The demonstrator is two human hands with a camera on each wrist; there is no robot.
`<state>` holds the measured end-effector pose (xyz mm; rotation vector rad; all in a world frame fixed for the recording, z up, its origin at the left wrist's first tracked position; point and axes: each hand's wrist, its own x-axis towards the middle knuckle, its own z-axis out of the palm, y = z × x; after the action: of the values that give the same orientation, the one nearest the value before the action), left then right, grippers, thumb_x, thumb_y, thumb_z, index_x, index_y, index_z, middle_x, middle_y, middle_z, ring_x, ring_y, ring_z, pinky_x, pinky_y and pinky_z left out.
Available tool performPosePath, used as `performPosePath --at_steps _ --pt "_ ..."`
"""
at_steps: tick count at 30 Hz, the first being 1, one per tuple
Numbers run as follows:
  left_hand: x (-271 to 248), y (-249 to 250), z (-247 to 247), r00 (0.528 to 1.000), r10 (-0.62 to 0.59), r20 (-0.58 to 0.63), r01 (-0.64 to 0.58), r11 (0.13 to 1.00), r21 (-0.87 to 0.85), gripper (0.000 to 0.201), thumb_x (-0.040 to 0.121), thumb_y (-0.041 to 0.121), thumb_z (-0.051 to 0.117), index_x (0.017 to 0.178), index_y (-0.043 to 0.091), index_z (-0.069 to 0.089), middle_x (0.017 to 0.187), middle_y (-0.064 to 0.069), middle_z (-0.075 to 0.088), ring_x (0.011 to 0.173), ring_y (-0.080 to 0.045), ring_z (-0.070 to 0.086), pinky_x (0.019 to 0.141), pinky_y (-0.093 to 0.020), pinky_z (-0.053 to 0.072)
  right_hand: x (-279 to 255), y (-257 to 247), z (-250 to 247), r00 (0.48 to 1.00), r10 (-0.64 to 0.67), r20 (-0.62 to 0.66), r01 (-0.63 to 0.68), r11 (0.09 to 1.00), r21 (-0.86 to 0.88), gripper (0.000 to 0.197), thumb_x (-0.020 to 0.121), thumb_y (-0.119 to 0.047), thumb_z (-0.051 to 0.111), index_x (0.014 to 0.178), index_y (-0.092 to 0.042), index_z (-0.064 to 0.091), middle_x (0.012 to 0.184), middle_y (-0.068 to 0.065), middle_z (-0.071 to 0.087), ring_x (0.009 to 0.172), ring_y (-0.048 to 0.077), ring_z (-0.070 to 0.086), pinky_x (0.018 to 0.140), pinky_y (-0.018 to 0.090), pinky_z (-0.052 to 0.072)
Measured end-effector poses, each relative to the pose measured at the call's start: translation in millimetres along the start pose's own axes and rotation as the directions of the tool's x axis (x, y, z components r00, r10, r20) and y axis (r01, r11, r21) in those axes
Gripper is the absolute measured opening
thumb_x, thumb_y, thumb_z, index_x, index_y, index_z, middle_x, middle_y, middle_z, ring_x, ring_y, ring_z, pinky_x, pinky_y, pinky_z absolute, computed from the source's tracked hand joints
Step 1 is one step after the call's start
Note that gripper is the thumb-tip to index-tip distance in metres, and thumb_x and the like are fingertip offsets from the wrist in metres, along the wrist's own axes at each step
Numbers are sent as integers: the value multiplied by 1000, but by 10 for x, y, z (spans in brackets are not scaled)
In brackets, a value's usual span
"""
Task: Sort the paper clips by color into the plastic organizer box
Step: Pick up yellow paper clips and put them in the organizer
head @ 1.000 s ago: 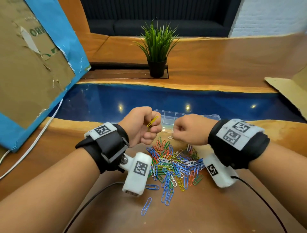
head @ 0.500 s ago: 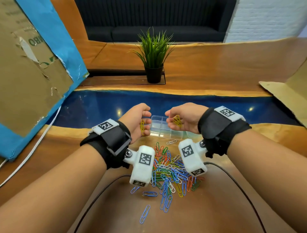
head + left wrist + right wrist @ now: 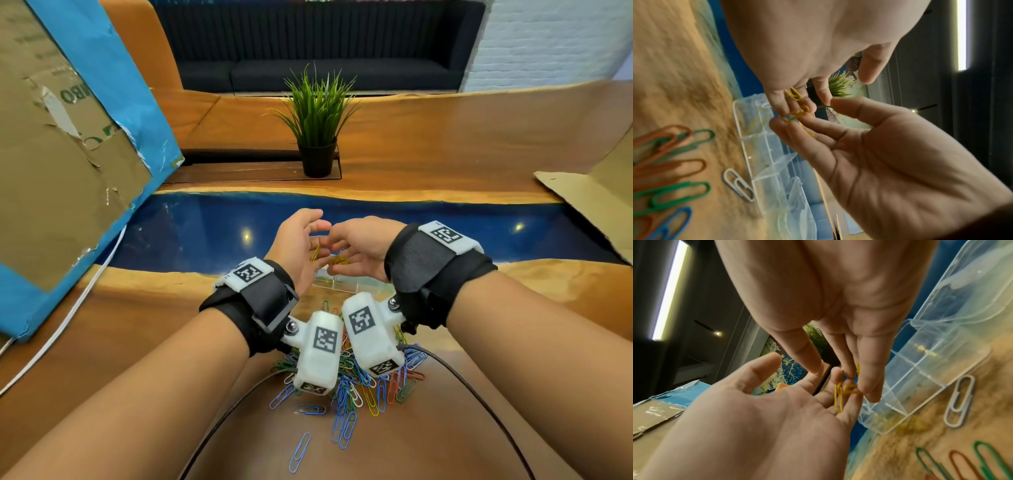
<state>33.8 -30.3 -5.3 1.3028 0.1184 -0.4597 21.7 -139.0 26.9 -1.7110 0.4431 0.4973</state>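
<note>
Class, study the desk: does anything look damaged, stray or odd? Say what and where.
The cardboard panel on the left is torn, its surface peeling. One blue paper clip lies apart, nearer the person than the pile. A white paper clip lies alone beside the organizer box.

From the head we are looking forward and down onto the table. From the wrists we are peering closely along the left hand and right hand; all three views are sharing the yellow clips above the organizer box.
</note>
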Motion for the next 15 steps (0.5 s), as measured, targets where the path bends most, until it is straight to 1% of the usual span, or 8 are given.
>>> performPosePath --at_steps 3,5,7,9,11,13,15 --pt "-16 -21 -2 999 34 4 -34 999 11 25 90 31 42 95 9 51 76 -8 55 80 -22 51 79 -32 40 -10 3 11 1000 21 -16 -21 1000 14 33 89 -14 54 119 0 51 115 22 56 97 28 63 92 37 54" --pt "-21 -31 14 999 49 -7 -49 999 13 21 91 29 41 90 11 52 79 -10 55 85 -23 52 86 -33 41 -10 9 23 999 21 -24 -21 1000 0 38 90 -15 53 125 0 47 120 24 55 94 26 62 92 36 54" --pt "-26 -44 27 998 58 -14 -58 998 34 19 91 28 41 89 12 52 85 -12 55 90 -24 52 90 -34 41 -9 30 30 999 2 -36 -4 999 -35 38 90 -14 53 124 0 47 114 23 57 92 26 63 92 37 54" --pt "-40 -47 25 998 62 -26 -60 996 64 19 92 28 41 91 12 52 90 -13 55 92 -24 51 91 -34 42 0 61 17 997 -58 -54 54 995 -86 37 90 -12 52 123 2 50 110 22 60 94 26 64 92 37 53" --pt "-58 -53 5 997 73 -31 -69 992 105 19 93 27 40 94 12 51 85 -10 55 91 -24 51 89 -34 42 -9 88 -20 992 -91 -83 83 992 -97 35 89 -11 53 121 1 53 113 19 64 88 24 66 86 35 56" --pt "-80 -55 -22 994 98 -39 -90 981 169 16 93 23 41 93 13 52 79 -6 56 90 -24 52 90 -35 43 -35 109 -68 987 -115 -111 87 968 -234 30 87 -11 53 114 1 59 103 14 69 83 24 71 81 35 58" --pt "-81 -52 -79 986 164 -42 -143 940 310 10 92 16 43 89 17 53 80 -3 56 89 -22 55 93 -37 45 -59 143 -113 974 -196 -111 137 906 -401 27 87 -9 54 108 4 64 90 12 68 73 24 68 67 31 59"
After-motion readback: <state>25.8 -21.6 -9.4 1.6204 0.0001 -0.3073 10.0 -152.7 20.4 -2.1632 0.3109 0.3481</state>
